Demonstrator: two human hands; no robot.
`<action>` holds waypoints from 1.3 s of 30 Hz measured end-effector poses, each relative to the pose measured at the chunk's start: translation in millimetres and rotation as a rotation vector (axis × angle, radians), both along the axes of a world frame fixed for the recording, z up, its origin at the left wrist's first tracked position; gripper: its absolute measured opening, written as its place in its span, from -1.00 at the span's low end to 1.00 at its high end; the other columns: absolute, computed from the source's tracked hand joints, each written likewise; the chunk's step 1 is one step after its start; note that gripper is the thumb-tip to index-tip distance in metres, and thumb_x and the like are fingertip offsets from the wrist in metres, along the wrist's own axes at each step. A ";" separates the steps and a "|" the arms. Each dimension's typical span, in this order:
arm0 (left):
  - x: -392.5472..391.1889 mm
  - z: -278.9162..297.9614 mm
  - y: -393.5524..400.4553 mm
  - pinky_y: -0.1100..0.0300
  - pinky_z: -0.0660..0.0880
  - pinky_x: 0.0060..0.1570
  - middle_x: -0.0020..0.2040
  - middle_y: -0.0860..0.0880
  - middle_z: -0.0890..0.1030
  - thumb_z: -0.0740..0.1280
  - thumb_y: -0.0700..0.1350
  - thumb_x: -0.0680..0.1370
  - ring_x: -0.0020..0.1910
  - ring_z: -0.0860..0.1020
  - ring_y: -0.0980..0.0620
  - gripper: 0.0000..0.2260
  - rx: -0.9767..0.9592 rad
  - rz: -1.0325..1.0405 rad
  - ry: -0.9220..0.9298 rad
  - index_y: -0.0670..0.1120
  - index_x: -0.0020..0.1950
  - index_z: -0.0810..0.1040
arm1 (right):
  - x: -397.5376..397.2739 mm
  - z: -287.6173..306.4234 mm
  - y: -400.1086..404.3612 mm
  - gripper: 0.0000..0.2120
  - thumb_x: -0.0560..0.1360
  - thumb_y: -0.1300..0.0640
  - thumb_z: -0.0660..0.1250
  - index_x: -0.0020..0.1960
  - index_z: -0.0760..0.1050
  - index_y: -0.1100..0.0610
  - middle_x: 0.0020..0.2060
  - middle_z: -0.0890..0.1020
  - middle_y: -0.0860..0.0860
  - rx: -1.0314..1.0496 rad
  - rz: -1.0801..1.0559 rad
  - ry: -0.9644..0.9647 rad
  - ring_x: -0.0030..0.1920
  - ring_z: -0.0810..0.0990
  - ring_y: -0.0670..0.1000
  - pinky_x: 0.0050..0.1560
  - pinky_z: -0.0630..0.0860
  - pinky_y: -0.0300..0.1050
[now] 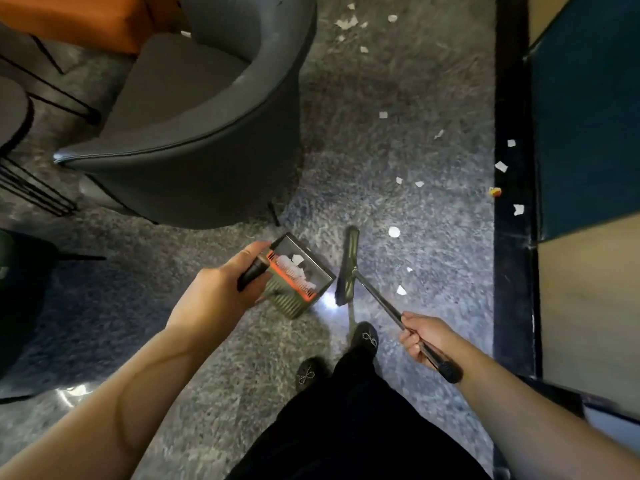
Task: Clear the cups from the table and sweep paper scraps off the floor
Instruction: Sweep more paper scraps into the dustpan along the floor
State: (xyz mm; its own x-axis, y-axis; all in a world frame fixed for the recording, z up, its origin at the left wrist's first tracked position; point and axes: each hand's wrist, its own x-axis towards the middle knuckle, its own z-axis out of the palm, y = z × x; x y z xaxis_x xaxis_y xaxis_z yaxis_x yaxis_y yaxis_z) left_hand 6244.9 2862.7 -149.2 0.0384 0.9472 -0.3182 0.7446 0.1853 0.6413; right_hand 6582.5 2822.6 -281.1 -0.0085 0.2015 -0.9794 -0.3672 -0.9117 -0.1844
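My left hand (221, 289) grips the black handle of an olive dustpan (299, 277) with an orange comb edge; white paper bits lie inside it. Just right of the pan stands the broom head (348, 268), its bristles on the floor. My right hand (424, 336) grips the broom's thin black handle (388, 310). White paper scraps (394, 232) lie scattered on the grey speckled floor, several to the right of the broom and more at the top (346, 22). A few rest on the black strip (501, 166). No cups are in view.
A grey tub armchair (194, 133) stands close behind the dustpan, with an orange seat (79, 19) and black wire table legs at far left. A black floor border and blue and wood panels (588, 133) run along the right. My feet (363, 337) are just below the broom.
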 end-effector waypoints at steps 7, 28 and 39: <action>45.6 -1.2 32.9 0.28 0.49 -0.24 -0.19 0.29 0.56 0.33 0.12 0.55 -0.24 0.55 0.35 -0.59 0.004 -0.075 -0.005 0.40 0.36 0.34 | 57.7 5.3 -23.1 -0.68 0.65 0.21 0.11 0.39 0.30 0.04 -0.41 0.33 0.07 -0.013 -0.060 -0.087 -0.67 0.29 -0.12 -0.65 0.24 -0.38; -11.5 16.2 -9.4 0.35 0.42 -0.31 -0.20 0.20 0.58 0.39 0.01 0.54 -0.29 0.55 0.32 -0.60 0.069 0.298 0.047 0.30 0.34 0.44 | -8.3 23.9 22.0 -0.63 0.64 0.25 0.11 0.43 0.27 0.02 -0.55 0.34 0.03 0.165 0.154 0.059 -0.66 0.27 -0.12 -0.65 0.23 -0.36; -65.2 -20.4 -36.6 0.59 0.34 -0.33 -0.34 0.32 0.55 0.39 0.01 0.54 -0.25 0.50 0.47 -0.61 0.009 0.347 0.031 0.26 0.34 0.47 | -83.4 2.1 53.8 -0.84 0.66 0.21 0.05 0.19 0.31 0.03 -0.44 0.31 0.03 0.058 0.257 0.201 -0.66 0.29 -0.15 -0.68 0.22 -0.39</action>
State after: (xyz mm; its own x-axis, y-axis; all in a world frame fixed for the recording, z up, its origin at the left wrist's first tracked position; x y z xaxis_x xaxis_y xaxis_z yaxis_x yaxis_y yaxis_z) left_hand 6179.7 2826.1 -169.6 -0.2963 0.9047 -0.3061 0.6573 0.4257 0.6219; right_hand 6499.1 2876.4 -279.0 -0.2584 0.2234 -0.9398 -0.1608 -0.9693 -0.1862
